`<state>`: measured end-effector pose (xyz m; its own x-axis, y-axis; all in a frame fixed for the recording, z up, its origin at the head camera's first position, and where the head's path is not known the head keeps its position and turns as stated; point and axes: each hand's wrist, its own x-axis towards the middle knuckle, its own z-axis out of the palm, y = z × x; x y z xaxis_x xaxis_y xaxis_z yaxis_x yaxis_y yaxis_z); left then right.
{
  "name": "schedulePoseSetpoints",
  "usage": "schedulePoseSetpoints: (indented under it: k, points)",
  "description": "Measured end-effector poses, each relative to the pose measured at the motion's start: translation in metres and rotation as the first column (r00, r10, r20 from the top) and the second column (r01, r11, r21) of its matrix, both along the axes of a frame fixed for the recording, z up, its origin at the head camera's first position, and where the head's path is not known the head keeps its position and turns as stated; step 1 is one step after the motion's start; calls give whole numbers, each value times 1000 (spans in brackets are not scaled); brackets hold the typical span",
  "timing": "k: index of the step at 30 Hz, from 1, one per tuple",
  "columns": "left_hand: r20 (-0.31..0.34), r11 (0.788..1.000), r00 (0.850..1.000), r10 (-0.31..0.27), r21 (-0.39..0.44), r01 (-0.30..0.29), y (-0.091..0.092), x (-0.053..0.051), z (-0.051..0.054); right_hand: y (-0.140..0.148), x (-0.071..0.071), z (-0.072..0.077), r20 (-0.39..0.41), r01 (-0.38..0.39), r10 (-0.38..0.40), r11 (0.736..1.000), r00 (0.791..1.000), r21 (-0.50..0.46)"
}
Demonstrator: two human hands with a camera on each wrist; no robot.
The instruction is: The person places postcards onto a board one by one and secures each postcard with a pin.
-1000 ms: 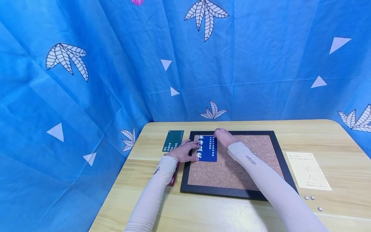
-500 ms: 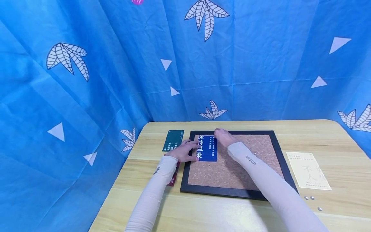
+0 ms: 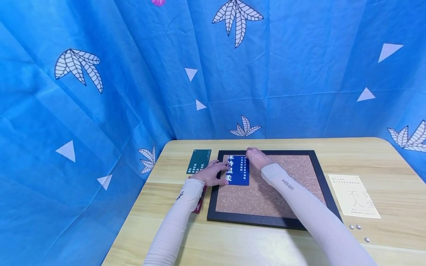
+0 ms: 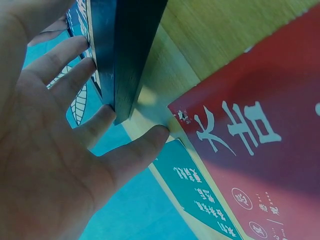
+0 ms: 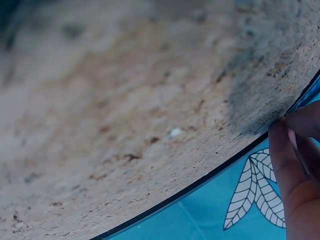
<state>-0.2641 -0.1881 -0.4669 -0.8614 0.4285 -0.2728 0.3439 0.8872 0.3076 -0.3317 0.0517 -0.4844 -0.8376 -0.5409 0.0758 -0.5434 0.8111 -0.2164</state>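
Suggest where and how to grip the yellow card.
Probably pinch the yellow card by its right edge, coming from the right: it lies flat, the black frame flanks its left, and three silver studs sit off its near edge.

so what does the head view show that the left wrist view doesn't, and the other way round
Only the head view shows the yellow card, the three small silver studs near it and the white sleeves. Only the left wrist view shows the palm of the left hand and the large white characters on the red card. Both share that hand, the red card, the green card, the dark frame, the table and the blue curtain.
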Motion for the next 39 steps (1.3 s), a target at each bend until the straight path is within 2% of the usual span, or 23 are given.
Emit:
schedulePoseSetpoints:
  k: [7,18,26,39]
  points:
    - [0,1000,1000,-1,15,1,0,1,1,0,2,0,-38,-4,6,999,999,33]
    - [-9,999,1000,-15,31,15,-1,1,-1,0,4,0,-47,-6,9,998,999,70]
    - [-1,1000,1000,-5,10,5,0,0,1,-1,5,1,-57,8,-3,996,998,87]
    - [5,1000,1000,11,5,-11,1,0,0,1,7,0,-144,-37,58,989,988,144]
